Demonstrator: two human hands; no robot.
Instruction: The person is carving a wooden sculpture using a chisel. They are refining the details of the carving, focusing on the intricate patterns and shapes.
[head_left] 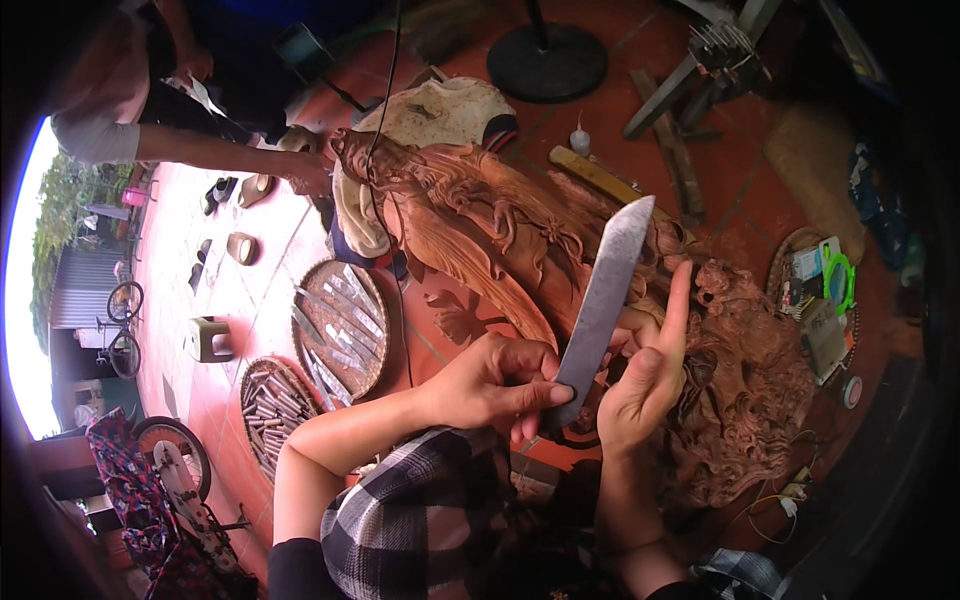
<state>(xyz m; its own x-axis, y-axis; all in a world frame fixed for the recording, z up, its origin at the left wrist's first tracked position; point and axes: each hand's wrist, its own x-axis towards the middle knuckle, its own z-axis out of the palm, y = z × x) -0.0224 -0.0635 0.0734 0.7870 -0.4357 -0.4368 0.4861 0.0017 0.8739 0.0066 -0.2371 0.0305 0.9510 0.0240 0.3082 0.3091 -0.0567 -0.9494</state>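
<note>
My left hand [500, 385] is closed on the lower end of a flat grey steel blade [608, 290], its thumb pressed on the flat face. The blade stands tilted up, with a slanted, pointed tip. Close by its right side is my right hand [645, 395], its index finger stretched upward and thumb raised. The other right fingers are bent toward the blade and partly hidden; I cannot tell whether they touch it. Behind and below both hands lies a large reddish-brown carved wooden statue [490, 215] with robe folds and a densely carved base [745, 390].
Two round baskets stand at the left, one with flat blades [340, 320], one with chisel handles [275, 410]. Another person's hand [310, 175] is by the statue's head. A basket with a green ring-shaped item [838, 283] lies right. A thin cable [385, 110] hangs across the scene.
</note>
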